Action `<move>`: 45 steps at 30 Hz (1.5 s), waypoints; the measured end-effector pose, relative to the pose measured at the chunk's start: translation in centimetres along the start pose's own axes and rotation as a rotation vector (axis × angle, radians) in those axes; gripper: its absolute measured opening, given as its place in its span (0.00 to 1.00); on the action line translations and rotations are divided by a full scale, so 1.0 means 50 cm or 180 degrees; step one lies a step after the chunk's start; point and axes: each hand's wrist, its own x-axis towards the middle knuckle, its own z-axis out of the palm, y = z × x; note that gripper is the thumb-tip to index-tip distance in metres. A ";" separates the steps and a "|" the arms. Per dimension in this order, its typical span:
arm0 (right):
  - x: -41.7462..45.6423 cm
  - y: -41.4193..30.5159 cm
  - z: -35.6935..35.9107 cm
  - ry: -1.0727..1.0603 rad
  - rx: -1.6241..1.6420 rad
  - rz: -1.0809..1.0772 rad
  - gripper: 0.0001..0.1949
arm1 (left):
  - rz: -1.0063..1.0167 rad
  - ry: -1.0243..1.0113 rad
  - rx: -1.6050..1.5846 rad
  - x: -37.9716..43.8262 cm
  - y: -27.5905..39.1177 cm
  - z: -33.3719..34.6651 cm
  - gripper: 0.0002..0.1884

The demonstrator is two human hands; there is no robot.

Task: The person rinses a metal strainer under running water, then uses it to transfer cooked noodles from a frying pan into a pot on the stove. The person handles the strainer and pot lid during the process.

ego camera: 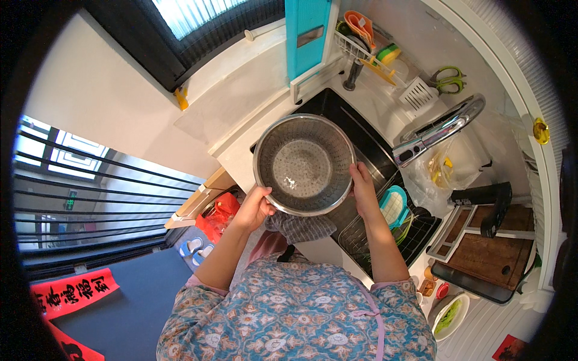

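Observation:
A round stainless-steel basin (303,169) with a dotted, perforated-looking inner surface is held between my two hands. My left hand (255,210) grips its lower-left rim, the thumb over the edge. On the right side, my right hand (362,182) grips the rim the same way. The basin is over the near left part of a black kitchen sink (361,128) and hides much of it. Inside, the basin shows wet glints and no food that I can make out. Below its near edge a grey cloth (300,229) hangs by the counter.
A chrome faucet (433,131) reaches over the sink's right side. A wire basket (356,237) holds a turquoise-framed grater (393,206). To the right stand wooden cutting boards (490,259), a clear plastic bag (429,185) and a white bowl of chopped greens (451,316). Green-handled scissors (449,80) hang behind.

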 end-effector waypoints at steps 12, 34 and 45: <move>-0.004 -0.008 0.025 -0.0062 -0.0327 -0.0305 0.12 | -0.0056 0.0137 -0.0061 -0.072 0.003 0.038 0.15; -0.266 0.030 0.433 -0.3186 -0.1971 0.0870 0.18 | 0.1451 0.1840 -0.0805 -0.714 -0.160 -0.113 0.31; -0.685 0.254 0.739 -0.4657 -0.2151 0.1545 0.08 | 0.2026 0.2681 -0.1906 -1.118 -0.476 -0.216 0.27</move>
